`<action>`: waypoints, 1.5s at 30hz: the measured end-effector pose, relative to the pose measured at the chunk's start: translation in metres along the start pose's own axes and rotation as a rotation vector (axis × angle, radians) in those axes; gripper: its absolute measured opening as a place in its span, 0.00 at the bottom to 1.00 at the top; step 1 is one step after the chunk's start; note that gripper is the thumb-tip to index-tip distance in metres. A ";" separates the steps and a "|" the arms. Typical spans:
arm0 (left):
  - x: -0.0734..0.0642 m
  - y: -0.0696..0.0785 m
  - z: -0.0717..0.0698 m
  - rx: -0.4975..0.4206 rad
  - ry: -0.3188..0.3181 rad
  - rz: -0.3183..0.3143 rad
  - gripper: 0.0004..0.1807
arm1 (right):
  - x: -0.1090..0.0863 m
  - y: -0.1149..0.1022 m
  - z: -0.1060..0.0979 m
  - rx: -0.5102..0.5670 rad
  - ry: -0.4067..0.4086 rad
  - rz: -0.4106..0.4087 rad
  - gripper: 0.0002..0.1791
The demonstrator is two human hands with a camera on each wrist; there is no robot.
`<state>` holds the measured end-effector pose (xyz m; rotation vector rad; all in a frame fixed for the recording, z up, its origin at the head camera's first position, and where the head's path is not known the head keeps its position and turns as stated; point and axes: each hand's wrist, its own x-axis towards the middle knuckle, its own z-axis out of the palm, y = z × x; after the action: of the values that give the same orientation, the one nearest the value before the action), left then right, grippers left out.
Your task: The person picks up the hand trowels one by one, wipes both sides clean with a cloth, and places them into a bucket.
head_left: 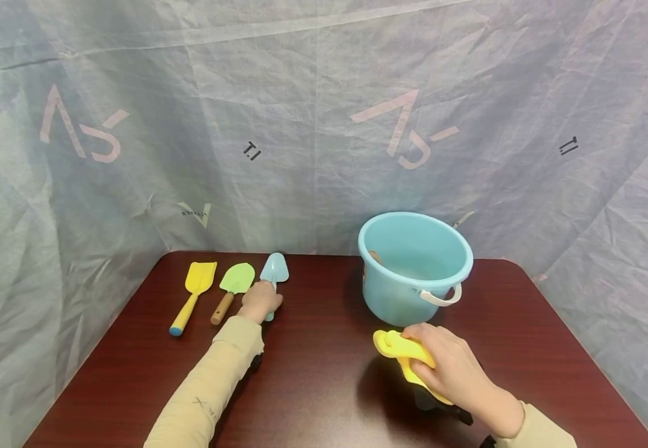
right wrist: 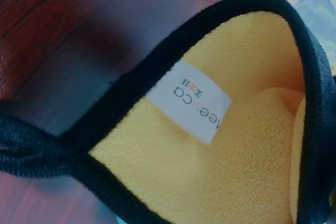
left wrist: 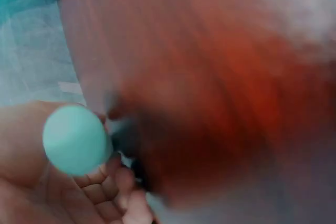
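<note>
My left hand (head_left: 261, 302) grips the handle of a light blue toy shovel (head_left: 275, 267), its blade pointing to the table's back edge. The rounded handle end (left wrist: 77, 140) shows in the left wrist view, against the palm. Left of that lie a green-bladed trowel (head_left: 238, 278) with a wooden handle and a yellow shovel (head_left: 200, 277) with a blue handle end. My right hand (head_left: 455, 364) holds a yellow fabric item (head_left: 408, 354) in front of the bucket. The right wrist view shows its fleecy inside (right wrist: 252, 145), black edging and a white label (right wrist: 191, 100).
A light blue bucket (head_left: 391, 298) with a white handle (head_left: 440, 300) stands at the back right. Something small and brownish (head_left: 376, 256) shows inside it. The dark red table (head_left: 312, 373) is bordered at the back and sides by a grey cloth (head_left: 301, 155).
</note>
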<state>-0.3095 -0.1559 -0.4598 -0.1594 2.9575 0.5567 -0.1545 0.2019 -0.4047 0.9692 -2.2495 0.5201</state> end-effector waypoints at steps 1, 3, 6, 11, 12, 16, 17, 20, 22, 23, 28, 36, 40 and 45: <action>0.000 0.000 -0.002 -0.012 -0.008 -0.002 0.16 | 0.000 0.000 0.000 -0.003 0.000 0.000 0.21; -0.001 0.000 -0.004 -0.026 -0.017 0.000 0.16 | 0.000 0.000 0.000 -0.005 -0.002 0.000 0.22; -0.002 0.000 -0.008 -0.028 -0.027 -0.001 0.21 | 0.000 0.000 0.000 -0.012 -0.007 0.002 0.22; -0.004 -0.001 -0.016 0.011 -0.044 -0.043 0.26 | 0.002 0.002 0.000 -0.012 -0.008 0.000 0.21; -0.004 -0.001 -0.018 0.026 -0.048 -0.048 0.25 | 0.003 0.002 0.000 -0.011 -0.008 0.000 0.21; -0.005 -0.004 -0.024 0.081 -0.059 -0.055 0.19 | 0.005 0.003 0.000 -0.006 -0.005 -0.006 0.20; -0.005 -0.004 -0.026 0.097 -0.063 -0.047 0.17 | 0.005 0.003 -0.001 -0.007 -0.008 -0.005 0.20; -0.008 -0.006 -0.032 0.132 -0.069 -0.006 0.11 | 0.006 0.004 -0.003 -0.021 -0.020 0.003 0.21; -0.012 -0.007 -0.036 0.151 -0.069 0.028 0.09 | 0.007 0.004 -0.004 -0.030 -0.027 0.008 0.21; -0.013 -0.007 -0.038 0.160 -0.065 0.045 0.09 | 0.007 0.004 -0.005 -0.032 -0.028 0.009 0.22; -0.024 -0.004 -0.049 0.219 -0.014 0.108 0.11 | 0.009 0.004 -0.010 -0.052 -0.030 0.008 0.21; -0.051 0.003 -0.067 0.295 0.126 0.226 0.09 | 0.012 0.005 -0.017 -0.081 0.000 -0.011 0.23; -0.067 0.004 -0.075 0.318 0.208 0.308 0.12 | 0.014 0.006 -0.022 -0.113 0.021 -0.008 0.24; -0.081 0.004 -0.082 0.343 0.280 0.390 0.13 | 0.017 0.009 -0.028 -0.138 0.030 -0.001 0.22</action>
<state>-0.2387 -0.1761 -0.3715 0.4144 3.3165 0.0537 -0.1590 0.2152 -0.3737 0.8872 -2.2259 0.3706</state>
